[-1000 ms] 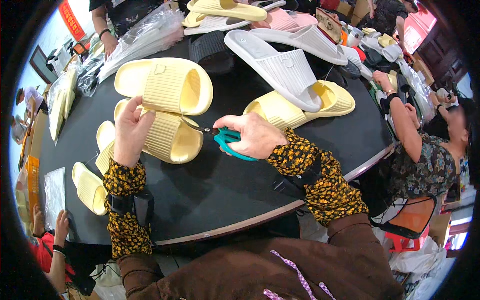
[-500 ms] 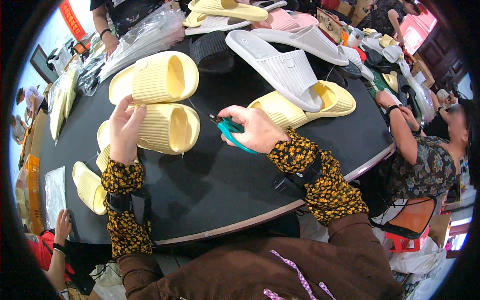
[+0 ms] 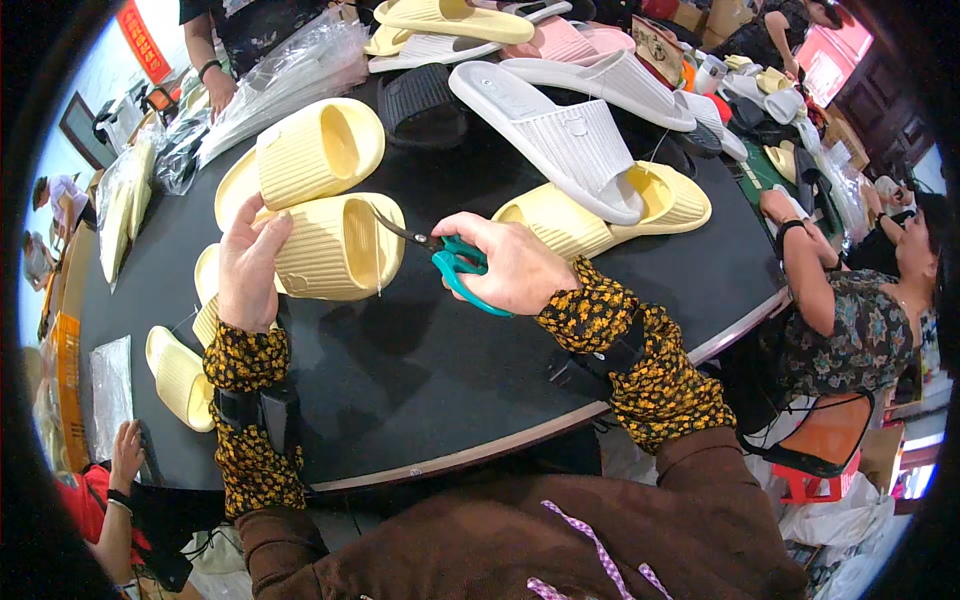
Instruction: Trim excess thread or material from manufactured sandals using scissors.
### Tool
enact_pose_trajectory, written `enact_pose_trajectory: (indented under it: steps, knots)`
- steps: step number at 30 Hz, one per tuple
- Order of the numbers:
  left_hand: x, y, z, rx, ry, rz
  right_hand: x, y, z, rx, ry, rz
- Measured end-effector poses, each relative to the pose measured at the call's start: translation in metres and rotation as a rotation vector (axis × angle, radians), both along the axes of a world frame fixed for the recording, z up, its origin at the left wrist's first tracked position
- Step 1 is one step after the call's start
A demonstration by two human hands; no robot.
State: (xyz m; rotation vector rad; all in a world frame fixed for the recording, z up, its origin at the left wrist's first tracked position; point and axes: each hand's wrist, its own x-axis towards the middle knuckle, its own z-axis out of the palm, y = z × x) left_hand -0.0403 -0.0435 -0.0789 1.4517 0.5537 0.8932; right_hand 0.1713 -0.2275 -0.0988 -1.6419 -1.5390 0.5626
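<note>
My left hand (image 3: 250, 262) pinches a pair of pale yellow ribbed slide slippers by their edges, the upper slipper (image 3: 315, 150) tilted above the lower slipper (image 3: 320, 255). In my right hand (image 3: 525, 268) are scissors (image 3: 462, 262) with teal handles, their dark blades pointing left at the foot opening of the lower slipper. Whether the blades touch it I cannot tell. A thin pale thread (image 3: 379, 270) hangs at that slipper's right end. Beside my left wrist lie more yellow slippers (image 3: 180, 375), partly hidden by my sleeve.
On the black table (image 3: 440, 380), a grey slipper (image 3: 570, 140) rests across yellow slippers (image 3: 670, 205) at right. Behind are a black slipper (image 3: 425, 105), pink slippers (image 3: 565, 42) and clear plastic bags (image 3: 290, 80). Other people's hands are at the table's left, far and right sides.
The scissors' blades have come into clear view and now reach over to the lower slipper's opening. The upper slipper has tilted, its right end shifting left; the lower slipper has risen slightly.
</note>
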Motion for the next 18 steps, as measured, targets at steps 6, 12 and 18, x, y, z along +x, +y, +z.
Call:
enact_pose_trajectory:
  steps: [6,12,18]
  knots:
    - [0.002,-0.003,0.000,0.015,0.011,0.007,0.000,0.000,0.000,-0.009,-0.138,-0.029]
    - [0.003,-0.006,0.001,0.057,0.067,-0.026,0.002,0.002,-0.005,-0.023,-0.178,-0.051]
    - [0.007,-0.012,0.002,0.111,0.098,-0.004,0.002,0.003,-0.008,-0.041,-0.230,-0.099]
